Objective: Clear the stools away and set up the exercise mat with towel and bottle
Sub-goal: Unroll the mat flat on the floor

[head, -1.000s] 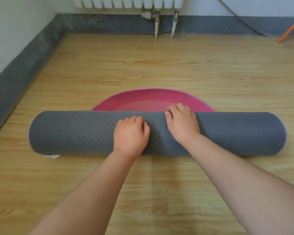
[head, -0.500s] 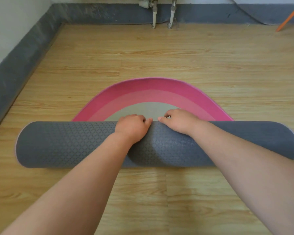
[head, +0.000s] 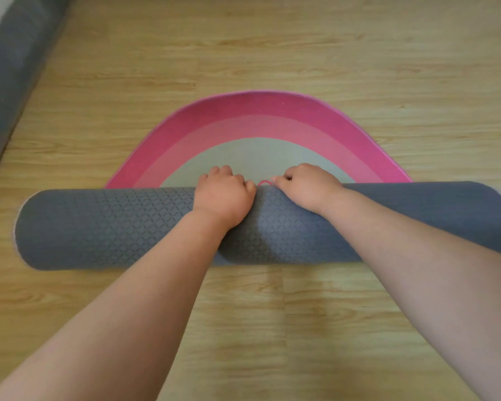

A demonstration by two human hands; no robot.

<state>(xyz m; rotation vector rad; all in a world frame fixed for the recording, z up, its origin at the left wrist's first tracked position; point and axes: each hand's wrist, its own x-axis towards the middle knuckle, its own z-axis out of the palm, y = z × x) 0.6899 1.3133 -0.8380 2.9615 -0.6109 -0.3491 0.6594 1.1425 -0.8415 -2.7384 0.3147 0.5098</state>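
Observation:
The exercise mat is partly rolled out on the wooden floor. Its grey textured roll [head: 113, 227] lies crosswise in front of me. Beyond the roll, the flat rounded end [head: 258, 117] shows pink bands around a grey-green centre. My left hand [head: 224, 193] and my right hand [head: 308, 186] sit side by side on top of the roll's middle, fingers curled over its far edge where it meets the flat part. No stools, towel or bottle are in view.
A grey skirting board [head: 9, 68] runs along the wall at the left. Wooden floor [head: 301, 44] stretches beyond the mat's rounded end and also lies between the roll and me.
The roll has come back towards me, laying out more of the pink and grey-green mat. My hands went from lying flat on the roll to hooking its far edge. The view tilted down.

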